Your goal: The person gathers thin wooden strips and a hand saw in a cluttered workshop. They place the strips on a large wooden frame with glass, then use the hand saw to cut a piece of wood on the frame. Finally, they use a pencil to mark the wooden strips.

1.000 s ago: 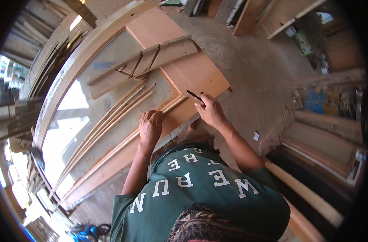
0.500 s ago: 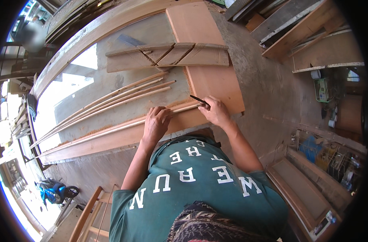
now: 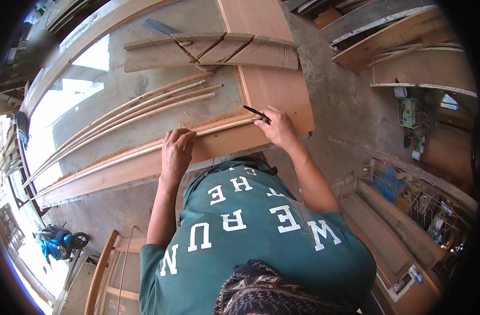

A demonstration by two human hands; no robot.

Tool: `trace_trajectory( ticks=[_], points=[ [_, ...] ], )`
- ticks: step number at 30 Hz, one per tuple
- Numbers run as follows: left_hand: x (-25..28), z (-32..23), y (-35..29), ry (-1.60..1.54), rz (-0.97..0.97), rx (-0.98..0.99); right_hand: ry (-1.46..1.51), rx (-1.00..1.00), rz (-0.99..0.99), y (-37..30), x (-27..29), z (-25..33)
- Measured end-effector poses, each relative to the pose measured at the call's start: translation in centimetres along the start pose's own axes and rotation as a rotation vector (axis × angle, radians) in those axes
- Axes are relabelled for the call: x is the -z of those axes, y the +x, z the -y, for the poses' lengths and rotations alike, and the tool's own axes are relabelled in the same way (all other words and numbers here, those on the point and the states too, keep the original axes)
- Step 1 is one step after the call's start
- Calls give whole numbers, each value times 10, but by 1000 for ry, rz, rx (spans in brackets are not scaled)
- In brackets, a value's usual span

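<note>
A long thin wooden strip [image 3: 224, 125] lies along the inner edge of the near rail [image 3: 234, 137] of a large wooden frame. My left hand [image 3: 177, 152] is closed over the strip near its middle, fingertips curled on its far side. My right hand [image 3: 276, 128] pinches a slim black pencil [image 3: 255, 111] at the strip's right end, by the frame's corner. The pencil points up and to the left. Those fingers rest beside the strip's end; whether they also press it cannot be made out.
Several loose strips [image 3: 124, 115] lie on the panel inside the frame. Beyond them a wooden mitre box [image 3: 213, 51] with slanted cuts spans the panel and right rail, a flat grey blade [image 3: 160, 26] behind it. Boards [image 3: 392, 39] lean at the far right.
My left hand has slid left along the strip. My right hand stays near the strip's right end with the pencil. The whole view has shifted a little.
</note>
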State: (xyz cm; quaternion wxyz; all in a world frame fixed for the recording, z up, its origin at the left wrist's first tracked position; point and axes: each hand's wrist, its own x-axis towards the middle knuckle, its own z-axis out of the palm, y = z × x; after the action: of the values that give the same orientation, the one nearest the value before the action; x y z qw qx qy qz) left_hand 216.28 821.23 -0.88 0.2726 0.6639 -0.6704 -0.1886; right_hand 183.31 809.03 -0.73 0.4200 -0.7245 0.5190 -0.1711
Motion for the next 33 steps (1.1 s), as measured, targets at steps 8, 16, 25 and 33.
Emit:
trace_trajectory(
  ticks=[8, 16, 25, 33],
  points=[
    [4, 1, 0, -9, -2, 7, 32, -20, -27, 4, 0, 11],
    [11, -2, -20, 32, -138, 61, -173, 202, -21, 57, -26, 62],
    [41, 16, -61, 67, -343, 225, -355, 388, 68, 107, -78, 72],
    [86, 92, -66, -652, -838, 797, 57, 144, 211, 75, -36, 101]
  ],
)
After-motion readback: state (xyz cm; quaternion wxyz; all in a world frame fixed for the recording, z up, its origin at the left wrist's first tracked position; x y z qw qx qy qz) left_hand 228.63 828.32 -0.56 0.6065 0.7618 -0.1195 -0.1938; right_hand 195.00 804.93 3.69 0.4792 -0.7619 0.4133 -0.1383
